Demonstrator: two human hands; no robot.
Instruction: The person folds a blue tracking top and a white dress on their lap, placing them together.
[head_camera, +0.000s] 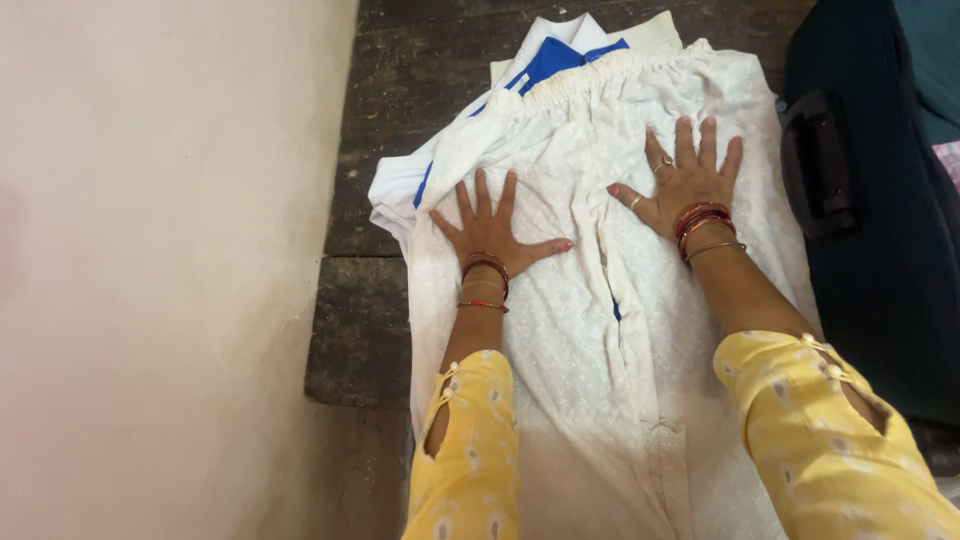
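A white patterned pair of trousers (590, 330) with a gathered elastic waistband lies spread flat on a dark wooden surface (370, 300). My left hand (490, 228) presses flat on its left leg, fingers apart. My right hand (685, 180) presses flat on the right leg, fingers spread too. Neither hand grips the cloth. Both wrists carry red bangles, and yellow sleeves cover my forearms. Under the trousers lies a white and blue garment (550, 60), showing at the top and left edge.
A pale plain wall (160, 250) fills the left side. A dark bag with a black handle (870, 190) stands at the right, close to the trousers' edge. The wooden surface ends in a step at the lower left.
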